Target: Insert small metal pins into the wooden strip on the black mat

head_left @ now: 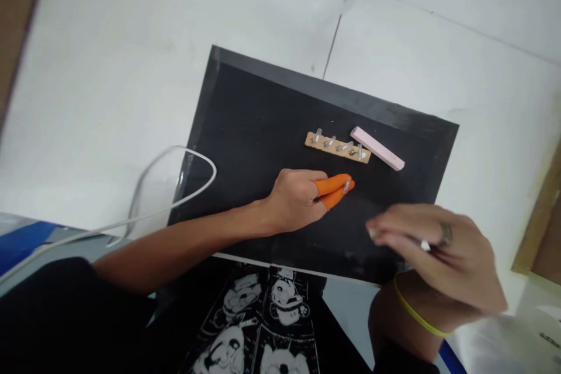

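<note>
My left hand [298, 198], with orange finger covers on two fingers, pinches a small clear piece [347, 185] above the black mat [258, 111]. My right hand [438, 251], blurred and wearing a ring and a yellow wristband, is closed in a pinch at the right. A whitish bit shows at its fingertips and another white end between its fingers; what it holds I cannot make out. Beyond my left hand lies a tan strip [322, 148] with several small clear pieces standing or leaning on it. A pink bar-shaped stick [377, 148] rests beside the strip's right end.
A white cable [162, 210] loops over the mat's left edge. The mat lies on a white table [131, 58] with seam lines. Brown surfaces show at the far left and right edges. A black garment with printed figures [263, 327] is at the bottom.
</note>
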`<state>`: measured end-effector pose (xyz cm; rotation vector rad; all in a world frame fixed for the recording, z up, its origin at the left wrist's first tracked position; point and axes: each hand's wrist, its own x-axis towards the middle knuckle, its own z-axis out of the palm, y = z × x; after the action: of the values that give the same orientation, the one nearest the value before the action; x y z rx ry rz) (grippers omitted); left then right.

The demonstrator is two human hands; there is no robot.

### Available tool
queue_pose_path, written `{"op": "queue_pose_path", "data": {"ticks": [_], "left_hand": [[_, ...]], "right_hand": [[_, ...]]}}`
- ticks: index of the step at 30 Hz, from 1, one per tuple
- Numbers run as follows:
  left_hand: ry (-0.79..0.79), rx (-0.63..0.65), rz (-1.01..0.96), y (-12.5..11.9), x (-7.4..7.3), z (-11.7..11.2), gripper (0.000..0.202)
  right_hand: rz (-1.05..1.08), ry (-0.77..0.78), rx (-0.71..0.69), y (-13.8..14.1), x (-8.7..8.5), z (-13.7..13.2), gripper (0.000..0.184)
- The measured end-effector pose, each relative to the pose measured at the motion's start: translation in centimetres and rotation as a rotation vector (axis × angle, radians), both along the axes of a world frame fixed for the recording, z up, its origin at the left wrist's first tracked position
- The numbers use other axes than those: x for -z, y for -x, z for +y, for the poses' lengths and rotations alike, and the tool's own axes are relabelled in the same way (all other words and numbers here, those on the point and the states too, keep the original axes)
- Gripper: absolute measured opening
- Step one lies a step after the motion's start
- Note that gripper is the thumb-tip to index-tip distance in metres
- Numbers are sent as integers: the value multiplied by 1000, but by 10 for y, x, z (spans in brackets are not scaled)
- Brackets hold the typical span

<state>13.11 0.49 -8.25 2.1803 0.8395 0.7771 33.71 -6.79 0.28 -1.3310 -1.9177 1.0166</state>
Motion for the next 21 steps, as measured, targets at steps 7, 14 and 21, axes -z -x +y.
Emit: {"op": "queue_pose_path", "data": {"ticks": [7,14,21], "left_hand": [[32,7,-18,1,4,-1,31],[191,12,-78,4,11,-1,28],[182,139,-236,6,4,6,12]], "right_hand": [[74,119,29,-1,12,-1,18],[324,294,467,-11,58,0,21],[415,262,588,8,87,17,38]]}}
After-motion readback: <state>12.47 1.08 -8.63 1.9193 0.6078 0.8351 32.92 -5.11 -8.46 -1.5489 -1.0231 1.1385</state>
